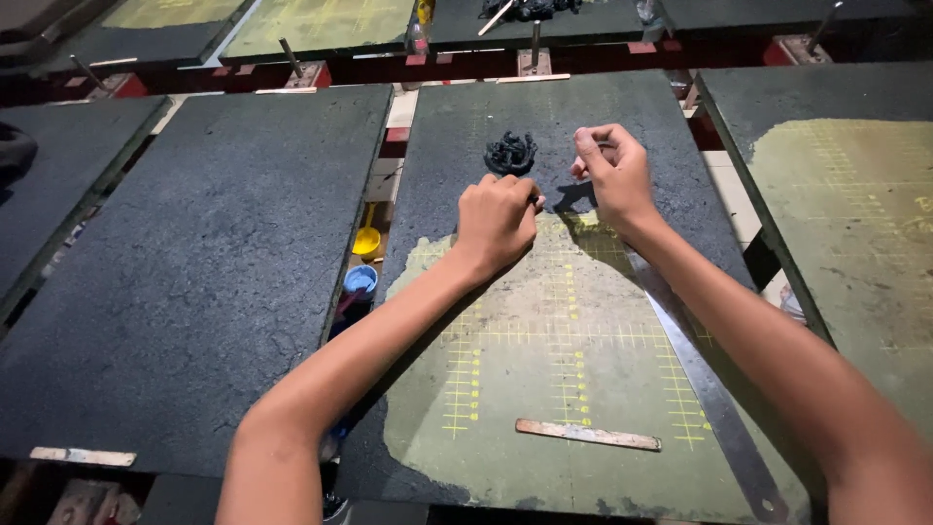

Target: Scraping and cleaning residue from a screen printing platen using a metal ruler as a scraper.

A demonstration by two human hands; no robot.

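Centre-top of frame, on the middle board point(622, 107): left hand point(498, 222) is curled into a fist, knuckles up, pressed to the surface where dark coating meets the pale gridded patch; can't tell what, if anything, it grips. Right hand point(610, 170), just right of it, has fingers curled in, thumb & fingertips pinched; contents too small to tell. Black clump point(510, 153) sits just above the left hand. Wooden stick point(588, 435) lies lower centre; metal ruler point(708, 389) runs under the right forearm.
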